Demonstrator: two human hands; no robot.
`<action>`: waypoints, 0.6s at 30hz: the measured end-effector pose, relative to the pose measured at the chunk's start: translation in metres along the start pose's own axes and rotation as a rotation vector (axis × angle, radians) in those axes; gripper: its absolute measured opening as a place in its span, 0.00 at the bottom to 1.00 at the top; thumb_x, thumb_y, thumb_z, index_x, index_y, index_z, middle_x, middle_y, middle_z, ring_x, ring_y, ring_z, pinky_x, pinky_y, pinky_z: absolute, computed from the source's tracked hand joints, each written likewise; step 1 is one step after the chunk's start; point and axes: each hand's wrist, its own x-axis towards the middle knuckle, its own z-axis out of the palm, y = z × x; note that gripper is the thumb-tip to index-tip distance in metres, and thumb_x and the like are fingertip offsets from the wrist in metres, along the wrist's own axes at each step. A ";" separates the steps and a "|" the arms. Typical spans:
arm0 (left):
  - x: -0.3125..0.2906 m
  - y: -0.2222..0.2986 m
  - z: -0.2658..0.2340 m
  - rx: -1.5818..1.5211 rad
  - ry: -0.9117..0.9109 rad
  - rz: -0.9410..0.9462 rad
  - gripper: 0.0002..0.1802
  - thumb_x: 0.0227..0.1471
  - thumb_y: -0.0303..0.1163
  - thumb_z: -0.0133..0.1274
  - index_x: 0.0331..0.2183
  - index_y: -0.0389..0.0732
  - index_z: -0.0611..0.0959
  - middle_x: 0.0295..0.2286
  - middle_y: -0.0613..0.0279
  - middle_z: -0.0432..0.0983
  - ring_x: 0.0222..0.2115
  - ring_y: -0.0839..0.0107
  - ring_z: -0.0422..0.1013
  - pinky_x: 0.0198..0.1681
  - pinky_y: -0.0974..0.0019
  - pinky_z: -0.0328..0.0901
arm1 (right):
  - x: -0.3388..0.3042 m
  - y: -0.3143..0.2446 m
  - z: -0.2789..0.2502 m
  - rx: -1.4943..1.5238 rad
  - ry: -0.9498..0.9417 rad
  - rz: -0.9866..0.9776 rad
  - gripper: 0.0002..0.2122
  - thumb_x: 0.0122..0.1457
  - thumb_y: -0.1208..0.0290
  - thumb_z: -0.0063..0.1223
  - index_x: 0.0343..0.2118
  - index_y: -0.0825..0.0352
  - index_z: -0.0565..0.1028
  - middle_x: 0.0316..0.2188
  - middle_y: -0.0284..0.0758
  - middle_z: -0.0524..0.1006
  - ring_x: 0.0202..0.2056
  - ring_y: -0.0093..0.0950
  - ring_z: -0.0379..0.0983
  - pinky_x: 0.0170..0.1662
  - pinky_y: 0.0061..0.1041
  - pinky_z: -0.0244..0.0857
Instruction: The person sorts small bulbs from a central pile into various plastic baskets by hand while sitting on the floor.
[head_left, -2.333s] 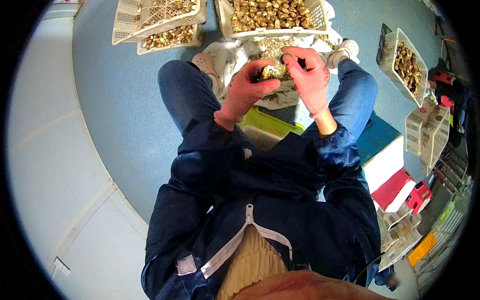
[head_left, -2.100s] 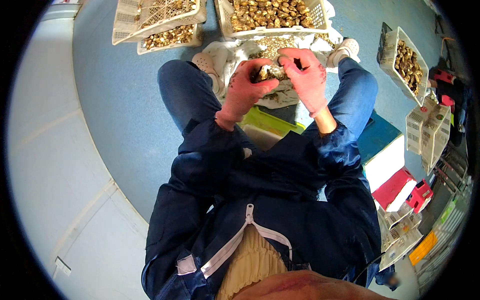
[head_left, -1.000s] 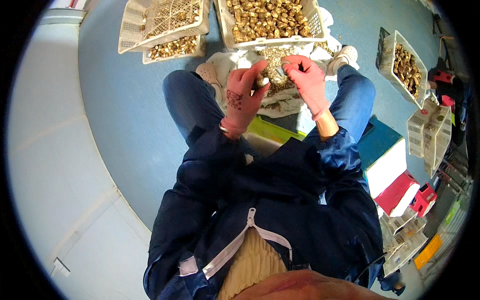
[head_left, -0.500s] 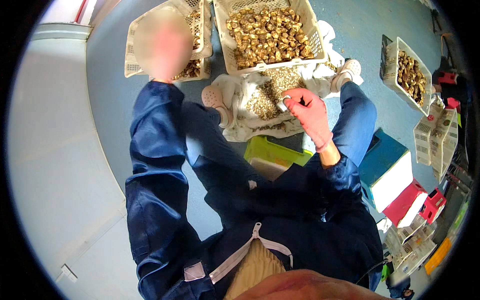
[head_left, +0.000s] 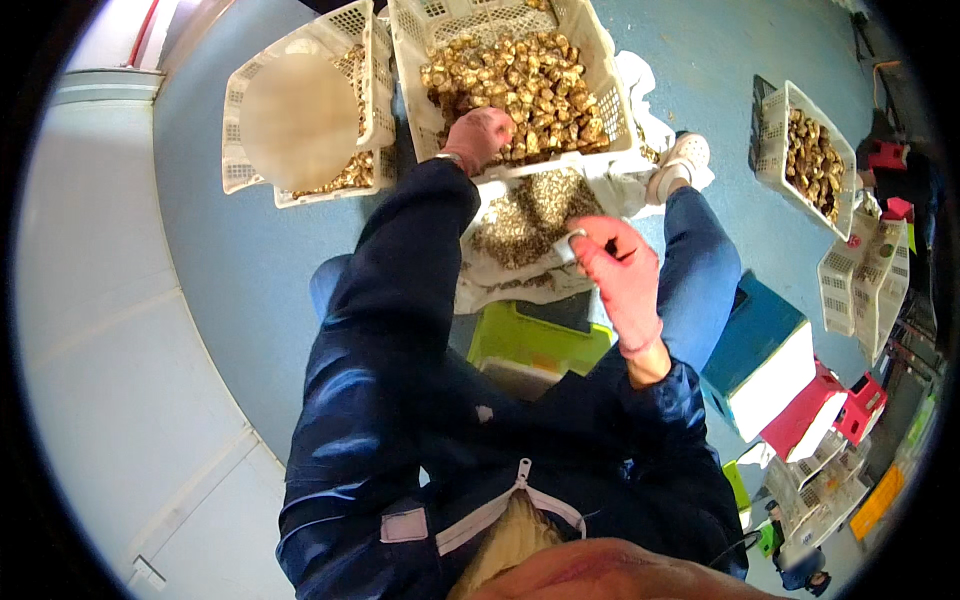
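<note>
My left hand [head_left: 478, 138], in a pink glove, reaches into a white plastic crate [head_left: 612, 95] at its near left, against a heap of brown-and-cream mushrooms [head_left: 520, 80]. Its fingers are curled; what they close on, if anything, is hidden. In front of the crate my right hand [head_left: 625, 270], also gloved in pink, pinches a small whitish flat tool [head_left: 568, 246] between thumb and fingers. Just past that tool, a pile of small pale-and-brown trimmings [head_left: 520, 225] lies on white sheeting [head_left: 515, 288] between my legs.
Stacked white crates [head_left: 378, 90] with mushrooms stand on the left, partly blurred out. A lime-green bin [head_left: 540, 340] is between my knees. On the right are another mushroom crate [head_left: 770, 150], a blue-and-white box [head_left: 755, 350] and red stools [head_left: 805, 405]. A pale wall [head_left: 90, 300] runs along the left.
My left hand has moved right from the left-hand crates into the mushroom crate in front. My right hand stays near the trimmings, still pinching the small tool. The view has shifted slightly.
</note>
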 end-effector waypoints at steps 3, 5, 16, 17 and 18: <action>-0.028 0.029 -0.026 -0.800 -0.115 -0.086 0.18 0.53 0.35 0.54 0.46 0.41 0.78 0.43 0.61 0.75 0.42 0.65 0.73 0.45 0.66 0.68 | 0.001 -0.003 -0.005 0.020 0.070 -0.098 0.08 0.56 0.75 0.56 0.39 0.68 0.78 0.25 0.23 0.74 0.26 0.11 0.64 0.31 0.13 0.60; -0.069 0.062 -0.046 -1.125 -0.224 -0.088 0.21 0.55 0.35 0.53 0.49 0.37 0.75 0.42 0.61 0.75 0.41 0.68 0.73 0.45 0.67 0.68 | 0.009 -0.001 -0.008 -0.071 0.155 -0.194 0.09 0.55 0.74 0.56 0.39 0.68 0.78 0.25 0.22 0.73 0.26 0.11 0.63 0.31 0.13 0.59; -0.223 0.131 -0.022 -1.218 -0.124 -0.108 0.20 0.54 0.33 0.51 0.47 0.36 0.77 0.35 0.69 0.76 0.36 0.79 0.68 0.40 0.72 0.63 | -0.021 0.014 0.014 -0.367 -0.124 -0.410 0.10 0.55 0.72 0.57 0.39 0.67 0.78 0.33 0.28 0.78 0.33 0.16 0.70 0.38 0.17 0.64; -0.227 0.132 -0.022 -1.141 -0.115 -0.116 0.19 0.54 0.34 0.51 0.46 0.36 0.78 0.34 0.69 0.75 0.35 0.80 0.68 0.39 0.73 0.63 | -0.023 0.014 0.014 -0.395 -0.132 -0.440 0.09 0.55 0.72 0.57 0.39 0.67 0.78 0.33 0.28 0.77 0.33 0.16 0.70 0.38 0.18 0.65; -0.231 0.134 -0.021 -1.065 -0.108 -0.122 0.18 0.53 0.34 0.51 0.45 0.36 0.79 0.32 0.70 0.75 0.34 0.80 0.68 0.38 0.73 0.63 | -0.024 0.015 0.014 -0.425 -0.135 -0.470 0.09 0.55 0.71 0.57 0.39 0.67 0.78 0.33 0.29 0.77 0.33 0.17 0.70 0.38 0.18 0.65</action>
